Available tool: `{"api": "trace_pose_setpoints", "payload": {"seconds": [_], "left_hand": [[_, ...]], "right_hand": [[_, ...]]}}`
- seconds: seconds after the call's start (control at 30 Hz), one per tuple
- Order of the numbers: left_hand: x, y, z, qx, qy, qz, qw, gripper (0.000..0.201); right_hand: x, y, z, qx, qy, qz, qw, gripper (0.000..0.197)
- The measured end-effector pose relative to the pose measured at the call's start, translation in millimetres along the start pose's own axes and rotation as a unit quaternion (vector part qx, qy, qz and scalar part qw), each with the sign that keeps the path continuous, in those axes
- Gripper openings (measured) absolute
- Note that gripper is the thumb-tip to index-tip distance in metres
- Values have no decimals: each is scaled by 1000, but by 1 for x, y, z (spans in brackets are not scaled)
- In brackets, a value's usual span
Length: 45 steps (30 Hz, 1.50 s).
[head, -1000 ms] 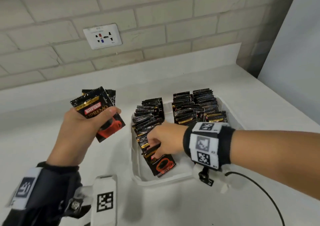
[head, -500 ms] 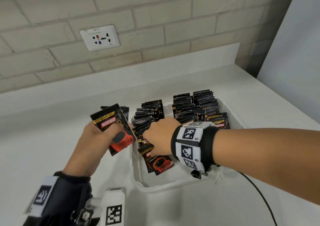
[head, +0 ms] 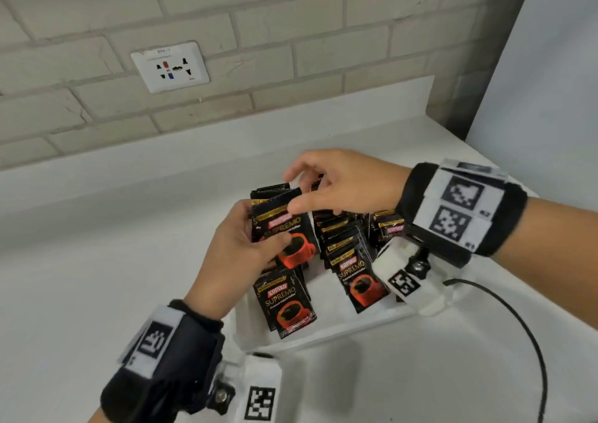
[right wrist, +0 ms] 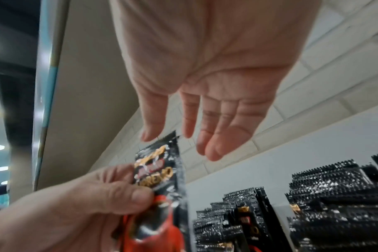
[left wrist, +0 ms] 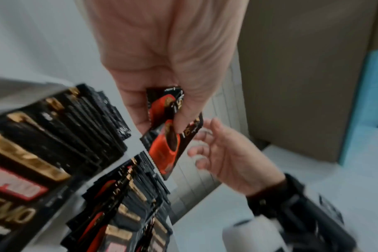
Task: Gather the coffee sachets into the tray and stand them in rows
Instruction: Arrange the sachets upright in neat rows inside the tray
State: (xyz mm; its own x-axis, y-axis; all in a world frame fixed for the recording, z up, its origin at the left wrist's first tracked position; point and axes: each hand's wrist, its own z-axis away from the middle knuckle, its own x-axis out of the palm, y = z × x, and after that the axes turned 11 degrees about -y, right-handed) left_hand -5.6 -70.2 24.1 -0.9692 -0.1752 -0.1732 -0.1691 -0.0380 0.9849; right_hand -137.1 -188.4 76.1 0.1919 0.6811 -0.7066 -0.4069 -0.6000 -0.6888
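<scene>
In the head view, the left hand (head: 239, 247) holds a small bundle of black coffee sachets (head: 278, 225) above the left part of the white tray (head: 326, 333), with the thumb pressed on the front sachet and the fingers behind. The right hand (head: 343, 186) is just above the top edge of this bundle; its thumb and fingers are apart and loosely bent, and they close on nothing. In the tray, two rows of sachets (head: 346, 247) stand leaning, each with one front sachet showing a red cup. The tray lies on a white counter (head: 97, 260), and a wall socket (head: 170, 67) sits on the brick wall behind. In the left wrist view, the left hand (left wrist: 160, 64) pinches the held sachets (left wrist: 168, 136) between thumb and fingers, so the hand is clamped on them. The right hand (left wrist: 224, 153) is near them with spread fingers, and the standing rows (left wrist: 60, 136) are blurred on the left side. In the right wrist view, the right hand (right wrist: 205, 81) is flat and relaxed, fingers straight and a little apart, their tips just beside the serrated top of the held sachets (right wrist: 162, 173); I cannot tell if they touch it. The left hand (right wrist: 80, 208) grips this bundle from below, and the rows (right wrist: 313, 196) stand upright at the lower right.
</scene>
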Motion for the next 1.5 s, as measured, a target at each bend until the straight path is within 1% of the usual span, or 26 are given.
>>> {"api": "trace_pose_setpoints", "payload": {"seconds": [0.07,0.17,0.23,0.3,0.4,0.47,0.53,0.6,0.67,0.7,0.77,0.83,0.87,0.93,1.0,1.07,1.13,1.23,1.37,1.43,1.5], "left_hand": [[17,6,-5,16,-16,-38,999,36],[39,5,-9,13,-29,-73,997,32],[50,-1,-8,-6,-51,-103,993,31],[57,-6,-3,-36,-91,-114,989,33],[63,-8,6,-80,-122,-121,982,42],[63,-8,9,-115,-134,-129,976,55],[63,-8,9,-145,-134,-129,972,68],[65,-8,8,-166,-139,-116,969,74],[70,-10,7,-185,-150,-98,966,69],[74,-11,5,-199,-155,-96,963,62],[80,-12,0,-224,-162,-103,956,45],[84,-18,-9,-236,-149,-112,954,41],[87,-20,-13,-244,-142,-133,950,44],[92,-24,-21,-261,-124,-182,940,55],[96,-32,-27,-268,-106,-201,936,64],[99,-38,-30,-262,-103,-223,933,71],[100,-43,-32,-243,-111,-251,930,78],[103,-44,-35,-217,-100,-266,934,80],[105,-38,-33,-234,-96,-234,939,82],[99,-33,-30,-240,-99,-210,943,84],[87,-17,-21,-232,-119,-169,951,71]], "right_hand": [[-3,5,8,-11,-4,0,1000,33],[-6,18,21,-4,-12,71,997,19],[-6,28,29,21,-33,114,993,20],[-1,38,35,56,-71,149,985,24],[12,54,37,99,-130,201,966,15],[21,63,34,117,-149,214,958,20],[25,70,28,127,-144,221,956,26],[25,73,20,123,-122,234,957,28],[23,72,15,114,-87,247,958,26],[21,72,13,112,-72,252,958,27],[20,70,11,115,-65,264,955,30],[20,69,11,116,-73,277,951,35],[21,70,11,117,-76,281,950,39],[22,71,12,123,-79,267,952,35],[21,75,12,145,-85,204,964,30],[22,79,13,166,-90,121,974,33],[22,82,15,166,-89,78,979,36],[17,80,19,153,-69,42,985,34],[4,71,30,136,-25,15,990,28],[-1,66,37,119,6,-22,993,26],[-3,57,45,100,24,-68,992,24]]}}
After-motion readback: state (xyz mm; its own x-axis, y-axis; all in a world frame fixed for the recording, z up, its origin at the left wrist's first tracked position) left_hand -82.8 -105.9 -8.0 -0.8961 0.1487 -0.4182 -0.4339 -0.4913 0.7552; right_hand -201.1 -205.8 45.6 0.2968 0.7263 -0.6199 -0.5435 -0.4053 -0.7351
